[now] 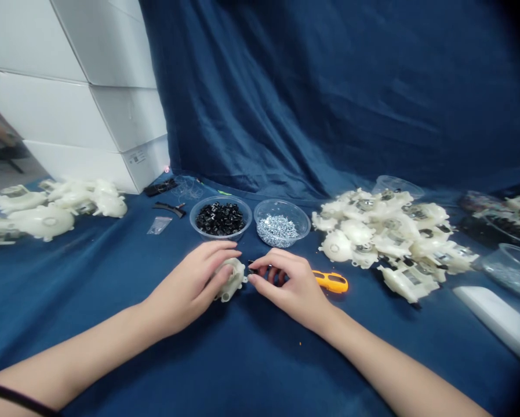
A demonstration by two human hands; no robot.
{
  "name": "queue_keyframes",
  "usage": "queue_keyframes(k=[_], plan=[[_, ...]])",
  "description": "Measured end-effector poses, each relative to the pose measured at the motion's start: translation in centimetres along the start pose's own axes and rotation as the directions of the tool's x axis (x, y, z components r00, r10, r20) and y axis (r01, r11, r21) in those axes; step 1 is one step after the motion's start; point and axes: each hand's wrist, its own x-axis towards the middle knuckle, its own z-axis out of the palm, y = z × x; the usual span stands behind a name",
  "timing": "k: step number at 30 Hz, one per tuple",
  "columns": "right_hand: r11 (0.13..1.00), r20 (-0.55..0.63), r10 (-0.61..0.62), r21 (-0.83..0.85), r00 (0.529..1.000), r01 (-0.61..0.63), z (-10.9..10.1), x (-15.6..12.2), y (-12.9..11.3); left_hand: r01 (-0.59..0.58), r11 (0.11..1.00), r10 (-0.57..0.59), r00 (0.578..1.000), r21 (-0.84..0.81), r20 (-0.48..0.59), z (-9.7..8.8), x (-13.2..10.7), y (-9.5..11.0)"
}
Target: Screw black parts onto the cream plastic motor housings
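Observation:
My left hand [193,285] grips a cream plastic housing [231,280] on the blue cloth, its fingers curled over the top. My right hand [287,284] sits just to the right of it, with its fingertips pinched on a small black part [252,268]. The part is mostly hidden by the fingers. Behind my hands stand a clear bowl of black pieces [220,218] and a clear bowl of silver screws [281,223]. An orange-handled tool [331,281] lies against my right hand's outer side.
Heaps of cream plastic housings lie to the right [392,240] and left [46,212] on the blue cloth [155,359]. Stacked white boxes [72,87] stand back left, with a blue drape [307,87] behind. A clear container [514,271] and a white bar [492,318] sit at right.

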Motion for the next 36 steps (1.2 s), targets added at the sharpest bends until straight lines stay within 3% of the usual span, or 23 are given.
queue_keyframes(k=[5, 9, 15, 22, 26, 31, 34, 36], plan=[[0.993, -0.1, -0.109, 0.031, 0.989, 0.112, -0.1, 0.0, -0.6, -0.262, 0.963, 0.268, 0.945, 0.058, -0.185, -0.6, -0.5, 0.9], [0.968, -0.119, -0.236, 0.062, 0.964, 0.245, 0.1, -0.3, -0.9, -0.4, 0.916, 0.381, 0.891, -0.03, -0.247, -0.4, -0.6, 1.1], [0.943, -0.149, -0.28, 0.142, 0.948, 0.301, 0.6, -0.6, -0.8, -0.422, 0.894, 0.346, 0.865, -0.151, -0.364, 0.3, -0.3, 1.1], [0.938, -0.166, -0.28, 0.163, 0.946, 0.306, 1.1, -0.9, -0.9, -0.465, 0.867, 0.386, 0.854, -0.18, -0.349, 0.2, -0.4, 1.0], [0.939, -0.147, -0.291, 0.146, 0.945, 0.312, 0.9, -0.7, -0.6, -0.424, 0.885, 0.362, 0.887, -0.194, -0.289, 0.0, -0.6, 1.1], [0.942, -0.004, -0.322, 0.098, 0.947, 0.321, 1.1, -0.8, -0.3, -0.309, 0.893, 0.263, 0.948, -0.329, -0.177, -0.1, -0.7, 1.5], [0.949, 0.02, -0.316, 0.001, 0.948, 0.316, 0.4, -0.7, -0.6, -0.2, 0.888, 0.135, 0.974, -0.414, -0.182, -0.1, -0.6, 1.6], [0.942, -0.03, -0.319, -0.121, 0.947, 0.313, -1.0, -0.1, -0.8, -0.091, 0.866, 0.0, 0.983, -0.492, -0.181, -0.3, -0.6, 1.6]])
